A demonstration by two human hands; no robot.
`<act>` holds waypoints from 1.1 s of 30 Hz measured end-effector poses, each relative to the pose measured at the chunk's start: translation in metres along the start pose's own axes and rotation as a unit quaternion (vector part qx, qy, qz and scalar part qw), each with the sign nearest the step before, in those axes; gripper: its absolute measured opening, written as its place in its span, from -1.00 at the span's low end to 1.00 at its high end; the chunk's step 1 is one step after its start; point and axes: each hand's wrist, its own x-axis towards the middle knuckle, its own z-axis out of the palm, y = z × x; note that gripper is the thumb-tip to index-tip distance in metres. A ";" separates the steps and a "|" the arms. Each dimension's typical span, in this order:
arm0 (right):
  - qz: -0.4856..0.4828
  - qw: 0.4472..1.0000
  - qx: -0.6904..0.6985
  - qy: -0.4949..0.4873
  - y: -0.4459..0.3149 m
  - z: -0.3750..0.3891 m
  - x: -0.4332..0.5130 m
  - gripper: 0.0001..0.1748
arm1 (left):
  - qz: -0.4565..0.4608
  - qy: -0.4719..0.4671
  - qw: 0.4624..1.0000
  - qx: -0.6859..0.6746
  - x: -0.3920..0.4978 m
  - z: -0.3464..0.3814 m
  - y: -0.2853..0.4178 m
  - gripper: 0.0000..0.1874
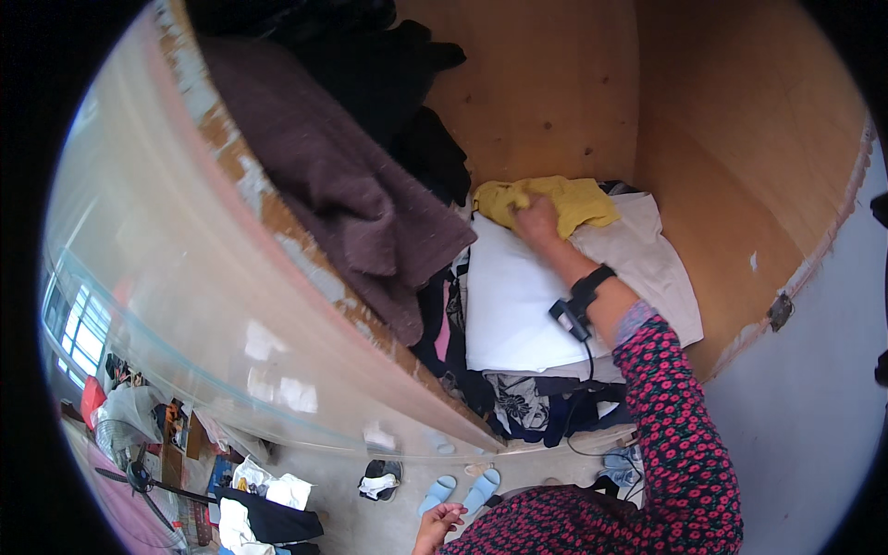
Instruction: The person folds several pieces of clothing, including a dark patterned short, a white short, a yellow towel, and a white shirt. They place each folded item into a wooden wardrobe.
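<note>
My right hand [536, 220] reaches into a wooden wardrobe compartment and grips a bunched part of a yellow cloth garment [579, 201]. The yellow garment lies at the back, on top of a folded white garment [510, 298] and a cream one [669, 277]. Beneath them are dark and patterned clothes [520, 402]. My right wrist wears a black strap with a small cabled device [570, 319]. My left hand [440, 526] is low in the picture, away from the pile, with its fingers partly curled and nothing visible in it.
A dark brown cloth [361, 208] and black clothes [361, 76] hang or lie at the left of the compartment. The wardrobe door [277, 347] spans the left side. Light blue slippers [481, 491], a black fan [140, 475] and heaped clothes [267, 513] are below.
</note>
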 end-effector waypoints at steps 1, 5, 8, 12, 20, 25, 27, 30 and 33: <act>0.006 0.999 0.018 0.036 -0.007 -0.012 0.007 -0.57 | 0.003 -0.006 0.999 0.031 -0.002 -0.005 0.004 -0.80; -0.084 0.947 0.304 -0.066 -0.065 -0.108 0.013 -0.77 | 0.086 -0.034 0.992 0.087 -0.007 -0.025 0.036 -0.80; -0.043 0.943 0.307 -0.118 -0.131 -0.177 -0.005 -0.79 | 0.152 -0.082 0.962 0.211 -0.010 -0.034 0.088 -0.76; -0.074 0.940 0.273 -0.191 -0.186 -0.246 -0.062 -0.78 | 0.353 -0.162 0.872 0.297 -0.030 -0.008 0.179 -0.40; -0.071 0.923 0.242 -0.292 -0.185 -0.269 -0.189 -0.74 | 0.596 -0.280 0.748 0.079 -0.065 0.117 0.298 0.35; -0.056 0.946 0.207 -0.244 -0.143 -0.285 -0.215 -0.76 | 0.442 -0.390 0.804 0.078 -0.062 0.158 0.299 -0.27; -0.044 0.956 0.202 -0.207 -0.126 -0.291 -0.215 -0.77 | 0.448 -0.287 0.841 0.095 -0.057 0.172 0.306 -0.76; -0.009 0.967 0.219 -0.130 -0.117 -0.307 -0.199 -0.79 | 0.512 -0.181 0.837 0.075 -0.048 0.187 0.350 -0.75; -0.085 0.974 0.204 -0.038 -0.132 -0.308 -0.159 -0.80 | 0.650 -0.013 0.744 0.158 -0.046 0.200 0.421 -0.73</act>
